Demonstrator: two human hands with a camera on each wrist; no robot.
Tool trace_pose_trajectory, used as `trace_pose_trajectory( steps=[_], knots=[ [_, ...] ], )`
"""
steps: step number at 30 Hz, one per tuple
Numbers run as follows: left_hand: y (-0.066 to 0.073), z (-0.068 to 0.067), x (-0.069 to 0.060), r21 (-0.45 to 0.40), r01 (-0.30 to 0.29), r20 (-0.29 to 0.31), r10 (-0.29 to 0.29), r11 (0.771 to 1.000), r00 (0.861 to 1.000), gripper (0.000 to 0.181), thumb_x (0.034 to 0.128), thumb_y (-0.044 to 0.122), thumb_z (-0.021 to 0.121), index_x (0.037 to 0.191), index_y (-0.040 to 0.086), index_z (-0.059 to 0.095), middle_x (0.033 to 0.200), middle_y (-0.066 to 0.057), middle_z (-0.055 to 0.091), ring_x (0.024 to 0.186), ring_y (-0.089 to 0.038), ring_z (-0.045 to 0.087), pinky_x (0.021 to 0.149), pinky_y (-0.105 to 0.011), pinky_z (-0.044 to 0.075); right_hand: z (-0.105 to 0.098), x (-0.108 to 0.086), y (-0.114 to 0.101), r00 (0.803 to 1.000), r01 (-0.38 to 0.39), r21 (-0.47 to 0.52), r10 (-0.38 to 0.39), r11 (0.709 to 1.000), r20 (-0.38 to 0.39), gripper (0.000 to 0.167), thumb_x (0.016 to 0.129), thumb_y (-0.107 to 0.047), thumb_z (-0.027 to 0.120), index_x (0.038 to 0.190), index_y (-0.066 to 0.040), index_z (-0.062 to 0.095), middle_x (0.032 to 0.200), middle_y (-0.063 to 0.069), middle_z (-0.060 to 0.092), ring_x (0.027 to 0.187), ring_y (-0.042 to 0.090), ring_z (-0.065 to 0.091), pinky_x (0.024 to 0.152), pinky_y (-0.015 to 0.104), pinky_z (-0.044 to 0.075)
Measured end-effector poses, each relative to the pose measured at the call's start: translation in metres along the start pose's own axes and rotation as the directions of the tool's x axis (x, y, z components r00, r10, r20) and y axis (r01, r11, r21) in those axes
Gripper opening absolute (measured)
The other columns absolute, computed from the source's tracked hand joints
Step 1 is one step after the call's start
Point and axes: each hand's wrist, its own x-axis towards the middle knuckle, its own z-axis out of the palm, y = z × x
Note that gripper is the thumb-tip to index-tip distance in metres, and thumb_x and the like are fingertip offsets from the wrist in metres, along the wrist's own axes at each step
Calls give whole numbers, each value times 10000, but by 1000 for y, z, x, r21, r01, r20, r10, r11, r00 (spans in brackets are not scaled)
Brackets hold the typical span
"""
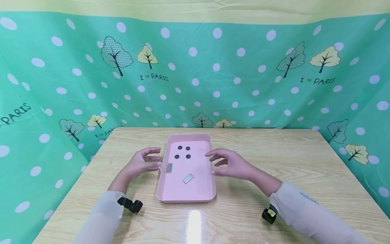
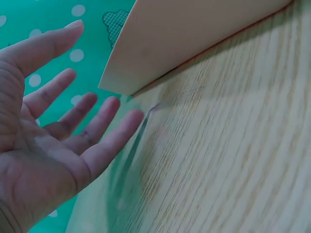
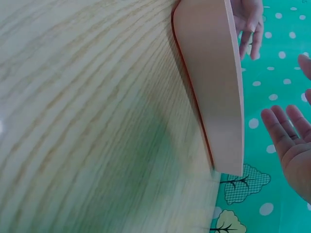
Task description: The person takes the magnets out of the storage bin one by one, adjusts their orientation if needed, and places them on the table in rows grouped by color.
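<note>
A pink tray (image 1: 201, 189) lies on the wooden table, its outer wall (image 2: 189, 34) showing in the left wrist view and again as a pale wall (image 3: 209, 82) in the right wrist view. Inside are several dark round discs (image 1: 188, 156), a grey rectangular piece (image 1: 169, 168) by the left wall and a silvery rectangular piece (image 1: 188, 178) lying slantwise. My left hand (image 1: 142, 161) is beside the tray's left side, fingers spread and slightly bent, holding nothing. At the right side my right hand (image 1: 230, 163) has relaxed fingers near the rim, also holding nothing.
The wooden table (image 1: 274, 145) stretches around the tray on all sides. Behind and beside it hangs a green curtain (image 1: 182, 67) with dots and trees. A black strap-on camera (image 1: 131, 204) sits at the left wrist, another (image 1: 269, 214) at the right.
</note>
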Motion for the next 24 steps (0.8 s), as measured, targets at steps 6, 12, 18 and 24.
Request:
trace_pose_trajectory(
  steps=[6, 12, 18, 24],
  knots=[
    [-6, -1, 7, -58, 28, 57, -25, 998, 998, 764, 852, 79, 736, 1482, -29, 318, 1489, -259, 338, 1269, -363, 490, 878, -435, 545, 3, 7, -7, 998, 39, -24, -37, 999, 56, 530, 790, -22, 786, 1285, -40, 594, 1317, 99, 576, 1148, 375, 568, 898, 354, 543],
    [-10, 1, 12, -105, 58, 62, -52, 993, 997, 756, 884, 38, 681, 1514, 2, 266, 1492, -264, 319, 1308, -421, 427, 874, -444, 548, 8, 16, -14, 992, 70, -70, -62, 995, 111, 544, 787, -35, 793, 1292, -37, 590, 1310, 65, 572, 1137, 283, 581, 897, 315, 540],
    [-16, 2, 18, -127, 73, 76, -64, 989, 995, 773, 874, -36, 643, 1529, 13, 236, 1484, -267, 331, 1288, -406, 453, 866, -456, 551, 12, 23, -17, 985, 96, -96, -80, 991, 156, 508, 808, -76, 786, 1281, -72, 600, 1300, 59, 571, 1127, 231, 585, 902, 326, 539],
    [-16, 3, 19, -168, 68, 91, -53, 983, 994, 744, 904, -19, 607, 1532, -9, 207, 1516, -268, 295, 1301, -403, 440, 882, -471, 541, 18, 28, -21, 979, 86, -115, -62, 990, 192, 467, 811, 0, 754, 1252, -65, 616, 1283, 58, 582, 1112, 246, 585, 904, 340, 537]
  ],
)
